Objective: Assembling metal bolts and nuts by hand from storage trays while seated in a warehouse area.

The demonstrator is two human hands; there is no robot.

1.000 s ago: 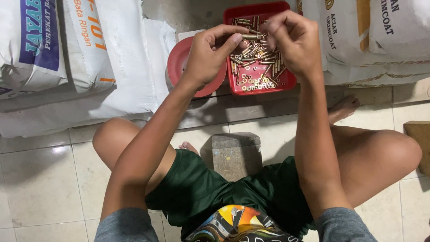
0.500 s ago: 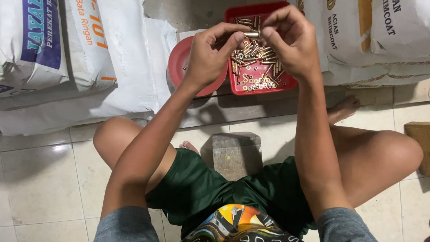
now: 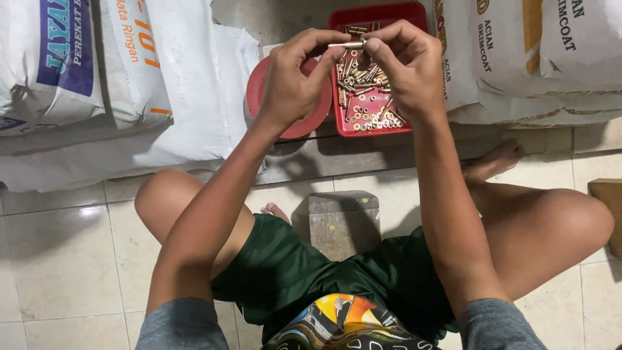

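I see both hands raised together above the red tray (image 3: 414, 13), which sits on a grey ledge (image 3: 363, 152) at the far edge of the tiled floor (image 3: 58, 259). My left hand (image 3: 295, 81) pinches one end of a small brass tube (image 3: 346, 45) between thumb and forefinger, fingers (image 3: 317, 37) clenched on it. My right hand (image 3: 405, 68) grasps the other end the same way, its fingers (image 3: 379, 35) curled over the tube so the two hands almost touch. The tube lies level, above the tray's upper half. The tray holds a loose heap of brass tubes and small rings (image 3: 366, 97), thickest toward its near edge. Just left of the tray, partly hidden behind my left hand, lies a round red lid (image 3: 259, 91). White sacks (image 3: 129, 71) lean against the ledge on the left, and more sacks (image 3: 538, 58) are stacked to the right of the tray. Near my knees, a small wooden block (image 3: 343, 220) rests on the floor, between my legs. Another wooden piece (image 3: 609, 207) shows at the floor's right edge.
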